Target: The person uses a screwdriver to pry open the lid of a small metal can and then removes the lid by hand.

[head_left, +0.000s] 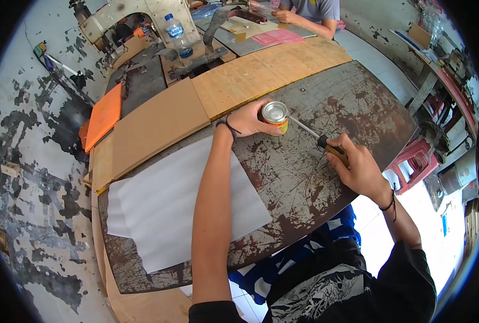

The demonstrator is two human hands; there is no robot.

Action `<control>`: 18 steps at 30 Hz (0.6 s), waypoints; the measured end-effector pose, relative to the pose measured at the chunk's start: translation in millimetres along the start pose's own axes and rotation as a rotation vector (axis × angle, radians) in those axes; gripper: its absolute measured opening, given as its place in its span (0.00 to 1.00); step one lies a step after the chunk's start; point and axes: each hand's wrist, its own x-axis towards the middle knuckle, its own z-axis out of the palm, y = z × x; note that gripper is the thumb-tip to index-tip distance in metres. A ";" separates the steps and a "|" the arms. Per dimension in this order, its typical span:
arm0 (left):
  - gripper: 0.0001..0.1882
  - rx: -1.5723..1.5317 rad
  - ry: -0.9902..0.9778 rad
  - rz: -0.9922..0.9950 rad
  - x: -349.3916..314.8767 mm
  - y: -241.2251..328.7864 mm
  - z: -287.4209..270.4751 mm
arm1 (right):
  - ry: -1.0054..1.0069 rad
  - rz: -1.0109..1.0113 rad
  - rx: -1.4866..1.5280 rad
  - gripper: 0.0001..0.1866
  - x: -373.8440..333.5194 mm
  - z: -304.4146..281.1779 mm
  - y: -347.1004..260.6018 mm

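Observation:
A small round tin [275, 112] with a silver lid and a yellow and red side stands on the worn, scratched table [309, 185]. My left hand [250, 119] is wrapped around its left side. In my right hand [357, 166], closed around the handle, is a screwdriver [321, 141] with a black and tan grip. Its metal shaft points up and left, and the tip meets the rim of the lid on the right; whether it sits under the edge is too small to tell. White sheet material [180, 202] lies under my left forearm.
Brown cardboard [161, 126] and a wooden board [272, 67] run along the table's far side. Beyond stand a water bottle [177, 35] and a sewing machine [137, 19]. An orange sheet [104, 117] leans at left. Another person [312, 19] works at far right. A pink stool [416, 164] stands at right.

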 end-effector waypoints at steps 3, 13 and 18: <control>0.41 0.050 0.054 0.006 -0.1 -8.1 -0.8 | -0.033 -0.029 -0.017 0.13 2.6 -7.3 -8.4; 0.30 0.067 -0.026 0.013 -0.5 1.2 1.6 | -0.133 -0.103 -0.036 0.10 23.6 -33.5 -18.2; 0.31 0.060 -0.032 0.012 2.4 -3.2 6.5 | -0.069 -0.067 -0.021 0.11 11.9 -9.2 0.1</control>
